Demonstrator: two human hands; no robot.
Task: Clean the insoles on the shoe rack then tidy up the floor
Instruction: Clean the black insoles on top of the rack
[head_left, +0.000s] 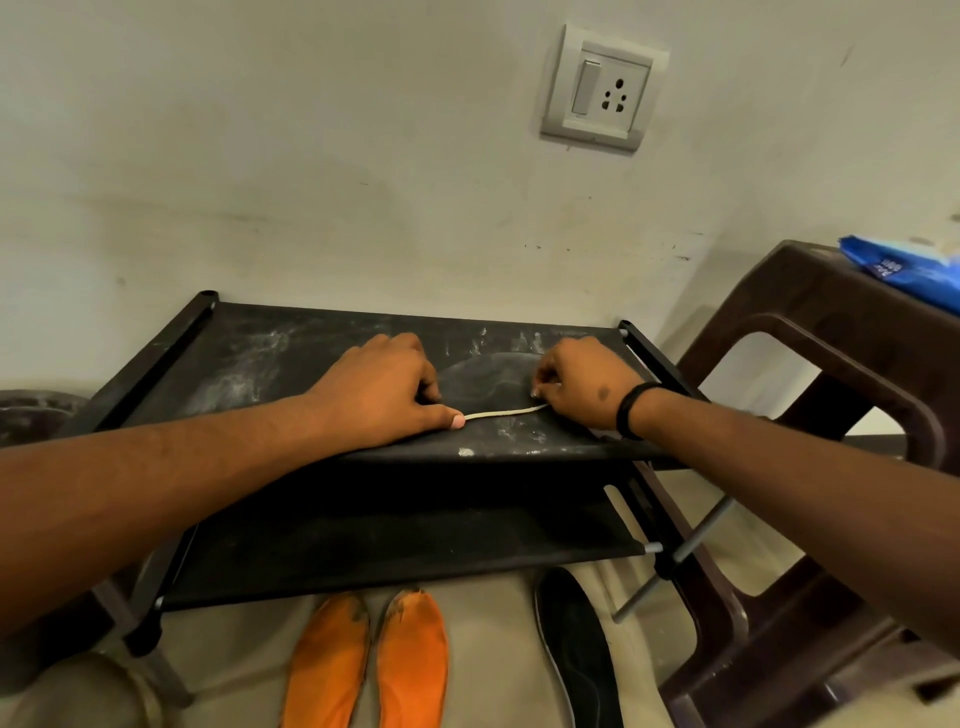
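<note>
Both hands are on the rack's (249, 358) dusty top shelf: left hand (384, 387) and right hand (576, 382) each pinch an end of a pale cord (501, 414), held taut between them, probably to straighten it. The orange insoles (363, 665) and black insole (576, 649) lie on the near floor (493, 649), likely set aside.

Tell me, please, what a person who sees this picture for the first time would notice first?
First, the two hands on the dusty top shelf of the black shoe rack: the left hand and the right hand each grip an end of a thin pale cord stretched between them. Next, the two orange insoles on the floor in front of the rack, with a black insole to their right.
</note>
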